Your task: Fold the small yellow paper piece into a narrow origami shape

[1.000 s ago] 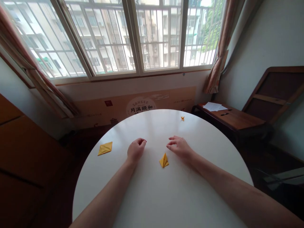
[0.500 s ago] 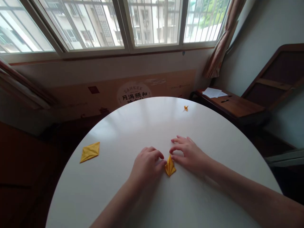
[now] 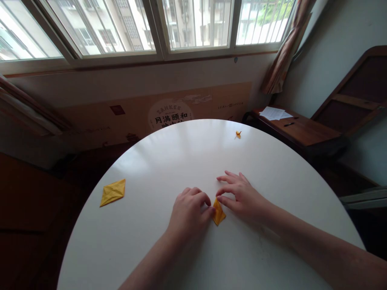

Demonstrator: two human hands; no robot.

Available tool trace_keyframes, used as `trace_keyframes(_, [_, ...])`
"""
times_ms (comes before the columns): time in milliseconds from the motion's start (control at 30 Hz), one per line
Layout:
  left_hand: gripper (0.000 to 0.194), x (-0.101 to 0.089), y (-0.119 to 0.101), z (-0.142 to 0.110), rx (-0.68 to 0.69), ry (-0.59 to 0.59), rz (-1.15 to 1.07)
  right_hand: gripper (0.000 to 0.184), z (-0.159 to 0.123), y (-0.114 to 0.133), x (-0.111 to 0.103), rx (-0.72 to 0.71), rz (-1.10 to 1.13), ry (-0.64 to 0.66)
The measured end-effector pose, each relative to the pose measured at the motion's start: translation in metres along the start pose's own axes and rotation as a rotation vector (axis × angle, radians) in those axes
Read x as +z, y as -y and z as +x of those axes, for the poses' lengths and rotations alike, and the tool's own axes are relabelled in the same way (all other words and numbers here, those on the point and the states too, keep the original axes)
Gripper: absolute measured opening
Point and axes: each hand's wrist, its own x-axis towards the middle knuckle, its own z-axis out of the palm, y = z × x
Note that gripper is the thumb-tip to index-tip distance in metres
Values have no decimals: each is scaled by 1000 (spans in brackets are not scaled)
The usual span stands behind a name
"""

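A small piece of folded yellow paper [image 3: 219,215], kite-shaped and pointed at its upper end, lies on the white round table [image 3: 145,245]. My left hand [image 3: 188,209] is closed at the paper's left edge, thumb and index finger pinching it there. From the other side, my right hand [image 3: 239,194] pinches the upper tip between thumb and index finger, while its other fingers stretch out above the tabletop. Part of the paper's left side is hidden by my left thumb.
Left on the table lies a larger creased yellow paper [image 3: 113,192], roughly diamond-shaped. Near the far edge stands a tiny orange-yellow folded paper bird [image 3: 238,133]. Beyond the table at right, white sheets [image 3: 275,113] and a dark pen-like object [image 3: 289,124] rest on a wooden surface [image 3: 314,131].
My left thumb and fingers have shifted slightly right, over the paper's left edge. The paper now shows a smoother, narrower face than the several raised folds before. The view has tilted a little.
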Motion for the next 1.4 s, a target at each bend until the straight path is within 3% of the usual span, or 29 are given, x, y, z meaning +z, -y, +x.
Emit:
trace_keyframes(200, [4,1,5,1,25,-28,-27,9,0,3,0,12,100,-2])
trace_keyframes(367, [15,-2,6,2,22,6,-135,12,-3,8,-6,28,314,-13])
trace_keyframes(500, [23,-6,1,1,-70,63,-284,12,-4,11,-6,47,467,-52])
trace_keyframes(633, [30,-8,2,3,-177,34,-460,17,-4,13,-4,3,542,-91])
trace_keyframes(833, [35,-6,6,4,-210,-25,-690,27,-4,16,-4,30,679,14])
trace_keyframes(1133, [32,-7,-3,0,-146,-2,-573,30,-4,13,1,231,904,132])
trace_keyframes(1400, [26,-4,-5,0,-139,-18,-636,33,-6,18,-1,215,845,212])
